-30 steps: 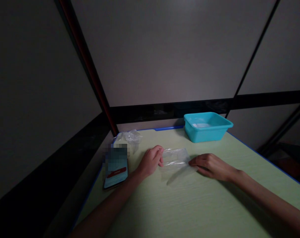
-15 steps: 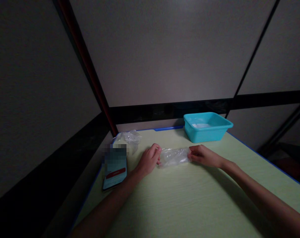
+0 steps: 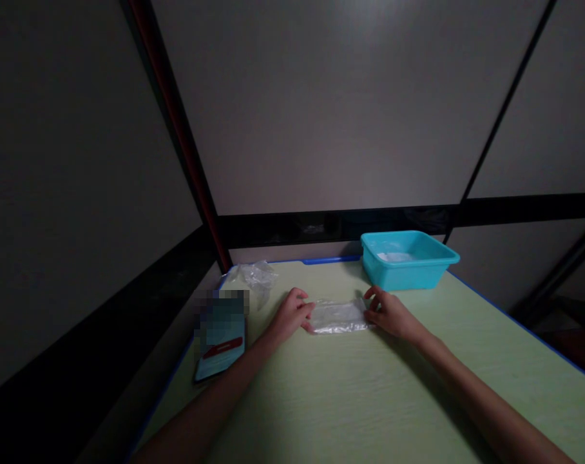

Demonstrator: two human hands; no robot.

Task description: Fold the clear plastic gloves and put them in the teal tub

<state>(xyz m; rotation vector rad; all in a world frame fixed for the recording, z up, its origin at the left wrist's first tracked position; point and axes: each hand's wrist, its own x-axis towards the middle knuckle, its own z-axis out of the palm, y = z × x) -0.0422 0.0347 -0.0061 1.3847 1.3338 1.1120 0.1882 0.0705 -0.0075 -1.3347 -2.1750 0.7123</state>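
Clear film (image 3: pixel 339 316) lies on the bench (image 3: pixel 321 399) between left hand (image 3: pixel 291 316) and right hand (image 3: pixel 390 314), one at each end. Fingers curled, partly spread on both; can't tell if either pinches. Likely near weightless, limp, slick, easily creased. Best hold: light pinch at end corners.

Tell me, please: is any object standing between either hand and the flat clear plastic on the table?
Nothing visible does. The left hand is at the left end of the flat clear plastic, the right hand at its right end. The basin stands farther back.
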